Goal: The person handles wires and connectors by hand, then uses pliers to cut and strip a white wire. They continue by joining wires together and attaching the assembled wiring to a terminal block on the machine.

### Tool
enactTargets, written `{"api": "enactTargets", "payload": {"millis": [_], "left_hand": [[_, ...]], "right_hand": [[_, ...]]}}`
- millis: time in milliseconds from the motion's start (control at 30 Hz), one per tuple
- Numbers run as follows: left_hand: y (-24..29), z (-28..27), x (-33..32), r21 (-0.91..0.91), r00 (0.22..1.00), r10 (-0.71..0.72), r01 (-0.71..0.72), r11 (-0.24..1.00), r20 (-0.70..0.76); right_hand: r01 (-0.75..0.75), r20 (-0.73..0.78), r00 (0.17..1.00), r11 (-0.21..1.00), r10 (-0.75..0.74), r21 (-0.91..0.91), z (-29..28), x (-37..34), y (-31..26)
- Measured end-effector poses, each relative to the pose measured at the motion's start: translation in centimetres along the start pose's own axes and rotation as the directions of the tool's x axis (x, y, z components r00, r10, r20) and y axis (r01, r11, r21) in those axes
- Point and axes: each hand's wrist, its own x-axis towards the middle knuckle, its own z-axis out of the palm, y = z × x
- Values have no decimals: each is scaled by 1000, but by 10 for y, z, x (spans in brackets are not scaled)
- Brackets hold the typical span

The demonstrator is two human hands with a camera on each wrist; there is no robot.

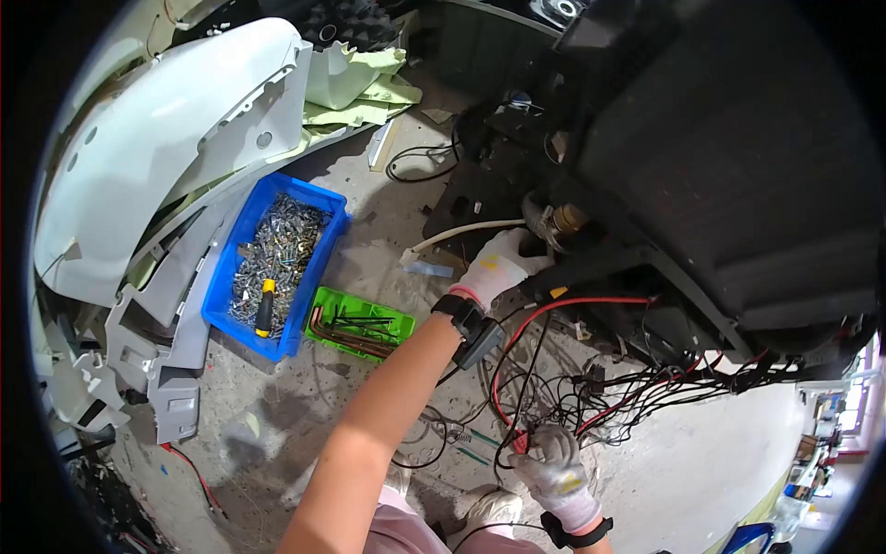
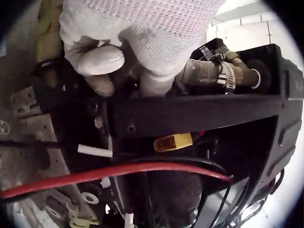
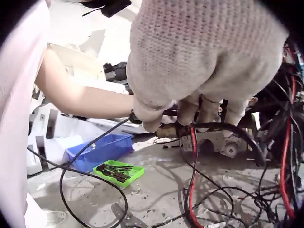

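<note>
My left hand [image 1: 498, 268], in a white knit glove, reaches into the black machine frame [image 2: 199, 114] beside a hose with a metal clamp [image 2: 228, 78]. In the left wrist view its fingers bend down at the frame's bar; some fingertips are hidden behind it, and I cannot tell whether they grip anything. Lower down, my right hand [image 1: 554, 466], gloved too, curls its fingers round a black cable [image 3: 237, 133] and a red cable [image 3: 194, 147]. Another thick red cable [image 2: 118, 171] runs across below the left hand, near a yellow connector [image 2: 173, 142].
Tangled black wires [image 1: 637, 397] spread over the floor at right. Left of the hands stand a blue bin [image 1: 217, 291] of small metal hardware, with a yellow-black screwdriver [image 1: 266, 309] on top, and a green tray [image 1: 406, 325] of hex keys. White panels [image 1: 166, 148] lie beyond.
</note>
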Motion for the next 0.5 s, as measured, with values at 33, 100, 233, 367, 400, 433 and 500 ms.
{"api": "enactTargets", "payload": {"millis": [33,100,233,367,400,433,500], "left_hand": [[3,0,3,-17,1000,0,0,1000,-6],[11,-1,8,105,1000,-7,10,994,-25],[22,-3,3,149,998,-39,45,988,-41],[15,7,0,50,977,-10,21,999,-215],[14,7,-1,46,977,-10,20,999,-212],[11,6,-2,-104,976,-12,-11,995,-217],[-1,3,-2,-340,970,51,-131,931,-236]], "right_hand": [[47,29,999,999,-46,-26,-4,8,-2],[90,54,995,995,-88,-37,-15,21,-3],[-16,91,996,999,12,39,-13,17,6],[-292,-85,953,956,290,-10,-8,1,26],[-343,-139,931,939,337,-24,-7,0,32],[-396,-196,903,918,382,-35,-8,-1,35],[-441,-195,884,897,425,-42,-14,1,37]]}}
